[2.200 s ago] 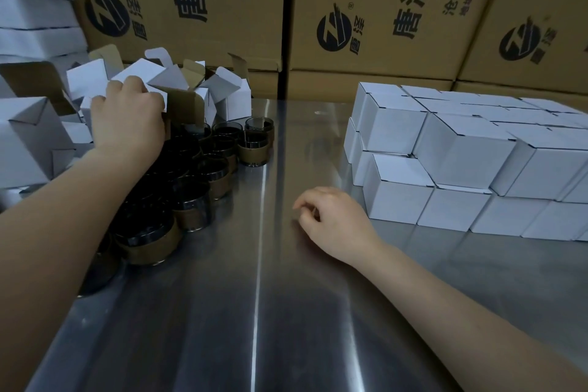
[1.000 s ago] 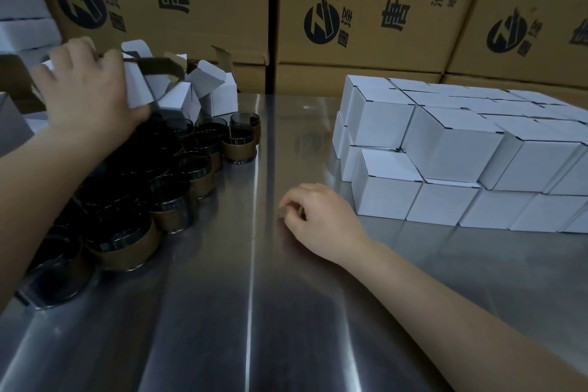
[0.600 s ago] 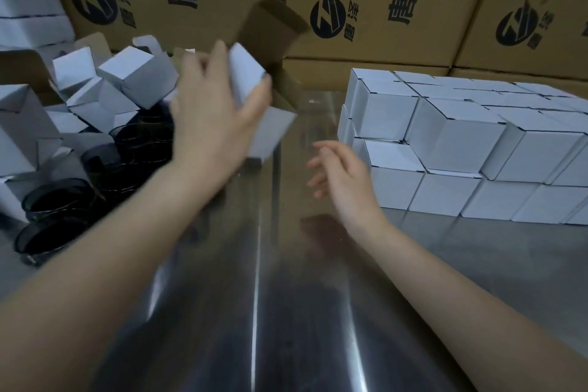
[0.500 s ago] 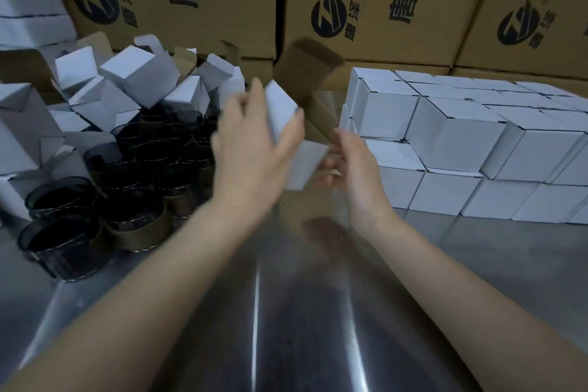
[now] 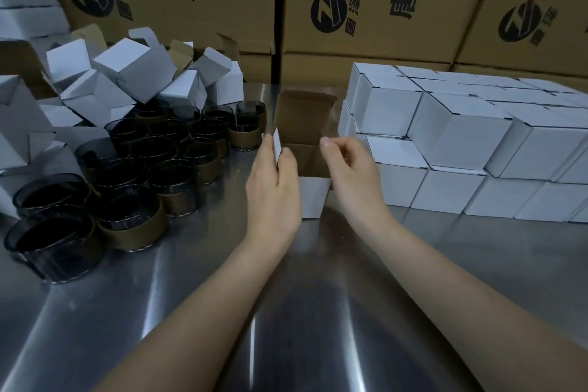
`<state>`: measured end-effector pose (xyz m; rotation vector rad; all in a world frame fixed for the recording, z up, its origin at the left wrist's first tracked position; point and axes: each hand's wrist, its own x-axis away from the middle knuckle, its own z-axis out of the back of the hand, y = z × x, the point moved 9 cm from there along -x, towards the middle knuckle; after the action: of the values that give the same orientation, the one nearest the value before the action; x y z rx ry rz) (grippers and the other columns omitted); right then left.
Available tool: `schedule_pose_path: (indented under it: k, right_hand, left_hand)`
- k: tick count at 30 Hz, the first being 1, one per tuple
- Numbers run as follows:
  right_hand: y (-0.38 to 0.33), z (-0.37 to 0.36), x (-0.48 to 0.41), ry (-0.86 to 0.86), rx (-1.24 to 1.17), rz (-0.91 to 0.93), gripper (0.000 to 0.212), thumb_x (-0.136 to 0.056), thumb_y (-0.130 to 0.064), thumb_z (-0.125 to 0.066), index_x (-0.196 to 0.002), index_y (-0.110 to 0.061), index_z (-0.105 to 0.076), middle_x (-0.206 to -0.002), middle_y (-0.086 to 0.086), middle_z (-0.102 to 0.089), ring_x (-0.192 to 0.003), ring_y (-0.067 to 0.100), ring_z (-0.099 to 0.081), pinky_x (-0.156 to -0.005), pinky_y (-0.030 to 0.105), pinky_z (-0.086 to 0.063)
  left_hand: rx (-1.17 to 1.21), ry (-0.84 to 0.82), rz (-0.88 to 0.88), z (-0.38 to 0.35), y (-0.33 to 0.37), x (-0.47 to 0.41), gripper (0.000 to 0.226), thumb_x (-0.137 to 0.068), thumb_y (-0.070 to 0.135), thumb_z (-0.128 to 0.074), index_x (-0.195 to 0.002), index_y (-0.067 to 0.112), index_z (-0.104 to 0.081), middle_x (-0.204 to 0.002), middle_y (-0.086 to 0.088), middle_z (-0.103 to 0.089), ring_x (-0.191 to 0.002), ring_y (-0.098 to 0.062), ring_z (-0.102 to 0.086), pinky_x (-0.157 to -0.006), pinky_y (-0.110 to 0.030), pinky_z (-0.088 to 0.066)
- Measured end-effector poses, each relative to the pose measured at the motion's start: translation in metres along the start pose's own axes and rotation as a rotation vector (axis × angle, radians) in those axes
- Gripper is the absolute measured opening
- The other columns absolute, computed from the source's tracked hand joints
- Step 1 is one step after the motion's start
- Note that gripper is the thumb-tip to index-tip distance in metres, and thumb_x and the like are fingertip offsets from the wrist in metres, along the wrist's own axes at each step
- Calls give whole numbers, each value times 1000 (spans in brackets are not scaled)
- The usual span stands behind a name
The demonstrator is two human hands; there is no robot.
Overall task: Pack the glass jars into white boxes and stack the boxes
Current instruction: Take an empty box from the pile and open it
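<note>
An open white box with a brown inside stands on the steel table, lid flap up. My left hand grips its left wall, thumb on the rim. My right hand holds its right side, with thumb and forefinger pinching at the top edge. Several dark glass jars with tan bands crowd the table to the left. A two-layer stack of closed white boxes sits on the right.
A loose heap of open, unfilled white boxes lies behind the jars at the back left. Large brown cartons with black print wall off the table's far side. More flat white boxes are piled at the far left.
My left hand took a box from the heap and carried it to the table's middle. My right hand rose from the table and took hold of its right side. The box now stands upright.
</note>
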<state>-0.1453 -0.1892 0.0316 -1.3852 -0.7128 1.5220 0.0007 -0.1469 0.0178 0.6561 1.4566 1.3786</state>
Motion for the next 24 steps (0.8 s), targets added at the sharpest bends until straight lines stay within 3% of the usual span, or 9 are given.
schedule_pose_path:
  k: [3,7,11,15,20,24]
  right_hand:
    - [-2,2,0,32,27,43,20,-94,-39,-54,-78,-28,-55,-66,-30,-56,-67,-10,-52,-61,5,-38]
    - [-2,3,0,48,44,71,25,-95,-37,-53,-71,-29,-51,-61,-28,-54,-62,-9,-50,-59,5,-36]
    - [-2,5,-1,72,59,78,31,-97,-32,-51,-66,-29,-46,-59,-29,-52,-60,-9,-48,-58,5,-36]
    - [-3,7,-2,80,69,72,34,-98,-30,-49,-64,-28,-44,-57,-28,-50,-57,-9,-45,-56,6,-35]
    - [-2,7,-2,81,82,51,35,-99,-28,-47,-64,-26,-44,-55,-28,-49,-57,-8,-45,-55,6,-35]
    - [-1,7,-2,81,92,29,35,-99,-28,-45,-65,-25,-45,-54,-27,-48,-56,-8,-44,-54,7,-34]
  left_hand:
    - [9,48,15,6,-2,-1,46,-103,42,-38,-142,20,-47,-131,4,-59,-121,-11,-52,-104,-31,-40]
    - [4,85,13,11,-1,-4,39,-104,40,-35,-133,23,-56,-102,15,-63,-96,-1,-57,-86,-25,-40]
    - [7,98,20,13,-1,-5,40,-105,36,-31,-134,24,-56,-117,6,-64,-110,-13,-56,-101,-38,-44]
    - [2,105,5,15,0,-6,41,-106,34,-29,-139,24,-51,-129,2,-61,-120,-18,-53,-106,-41,-40]
    - [-4,111,-6,15,-3,-8,42,-106,33,-27,-144,27,-44,-134,6,-57,-114,-6,-46,-94,-24,-32]
    - [8,119,-8,15,-6,-10,42,-107,31,-26,-145,29,-43,-126,15,-52,-107,3,-37,-84,-12,-23]
